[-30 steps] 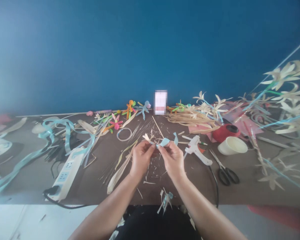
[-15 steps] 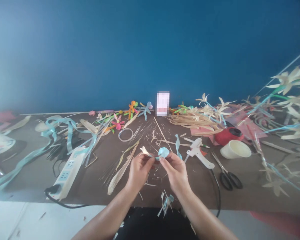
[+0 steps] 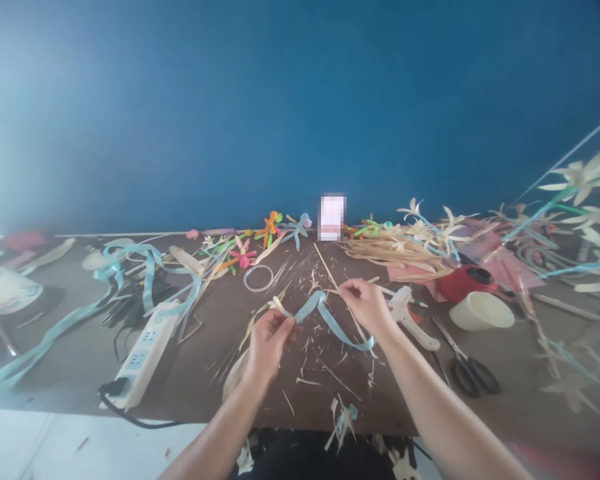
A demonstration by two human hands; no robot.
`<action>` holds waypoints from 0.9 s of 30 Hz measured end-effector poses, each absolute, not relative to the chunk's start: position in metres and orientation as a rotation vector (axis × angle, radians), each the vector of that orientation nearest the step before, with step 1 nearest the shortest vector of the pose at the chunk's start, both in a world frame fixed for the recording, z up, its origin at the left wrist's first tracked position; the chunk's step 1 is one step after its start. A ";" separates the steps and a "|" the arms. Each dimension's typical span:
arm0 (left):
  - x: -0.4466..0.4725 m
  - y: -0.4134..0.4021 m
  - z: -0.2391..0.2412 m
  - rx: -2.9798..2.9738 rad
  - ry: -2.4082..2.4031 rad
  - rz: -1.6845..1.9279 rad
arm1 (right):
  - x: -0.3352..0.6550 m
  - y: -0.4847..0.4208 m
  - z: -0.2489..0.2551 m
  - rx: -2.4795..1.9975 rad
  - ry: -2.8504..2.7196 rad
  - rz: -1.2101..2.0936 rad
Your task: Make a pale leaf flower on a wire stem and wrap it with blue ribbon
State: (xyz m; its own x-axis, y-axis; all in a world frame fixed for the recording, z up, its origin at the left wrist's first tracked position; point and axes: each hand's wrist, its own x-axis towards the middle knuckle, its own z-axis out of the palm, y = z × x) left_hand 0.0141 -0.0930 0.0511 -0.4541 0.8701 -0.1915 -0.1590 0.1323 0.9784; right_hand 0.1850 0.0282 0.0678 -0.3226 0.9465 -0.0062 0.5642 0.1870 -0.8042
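My left hand (image 3: 271, 333) is closed in a pinch on a small cream flower (image 3: 276, 304) and the end of a light blue ribbon (image 3: 334, 325). From those fingers the ribbon arches up to the right, then drops toward the tabletop under my other forearm. My right hand (image 3: 364, 303) is reached forward, its thumb and fingertips pressed together over a thin pale stick (image 3: 325, 265). Whether the stick is gripped or only touched is hidden. A white glue gun (image 3: 410, 319) lies just right of this hand.
Black-handled scissors (image 3: 467, 375), a cream cup (image 3: 481, 311) and a red spool (image 3: 466, 284) are on the right. At left are a power strip (image 3: 143, 353) and more blue ribbon (image 3: 55, 343). A tape ring (image 3: 259, 279) and scattered scraps (image 3: 344, 420) lie on the brown table.
My right hand has let go of the blue ribbon and moved forward and right to the stick. The ribbon now hangs unfurled from my left hand, which has shifted slightly left.
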 end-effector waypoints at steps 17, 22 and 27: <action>0.005 -0.105 0.060 0.801 1.489 1.461 | 0.103 0.040 0.023 -1.717 -2.359 0.724; 0.007 -0.104 0.058 0.776 1.467 1.467 | 0.103 0.037 0.017 -1.674 -2.265 0.742; 0.009 -0.102 0.059 0.765 1.455 1.467 | 0.115 0.041 0.032 -1.547 -2.111 0.756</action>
State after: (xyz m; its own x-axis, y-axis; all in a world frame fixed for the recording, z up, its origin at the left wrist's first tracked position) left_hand 0.0093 -0.1024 0.0594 -0.3993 0.9019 -0.1645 -0.1725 0.1024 0.9797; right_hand 0.1147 0.0408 0.0320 -0.2971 0.9548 0.0121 0.7300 0.2353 -0.6417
